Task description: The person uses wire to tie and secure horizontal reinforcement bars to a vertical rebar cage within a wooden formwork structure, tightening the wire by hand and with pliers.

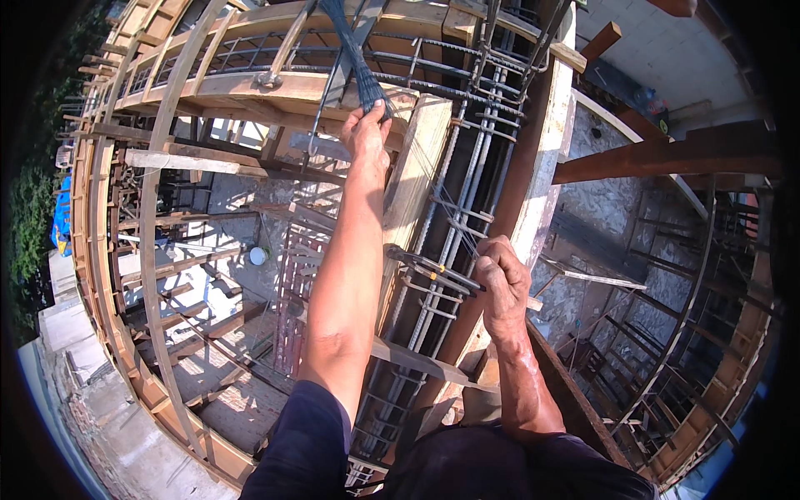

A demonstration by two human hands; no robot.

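Note:
My left hand is stretched far forward, its fingers closed on the lower end of a bundle of dark tie wire. The bundle lies across the timber formwork. Close to my body, my right hand is clenched over the steel reinforcement cage. Thin tie wires run from the cage into its fingers; their ends are hidden in the fist. A pair of dark pliers with yellow marks rests across the bars, its handles pointing at my right thumb. I cannot tell whether they touch.
Timber boards flank the cage on both sides. Curved formwork with more bars sweeps round the left and far side. Far below lies a floor with a white bucket. A brown beam juts in at right.

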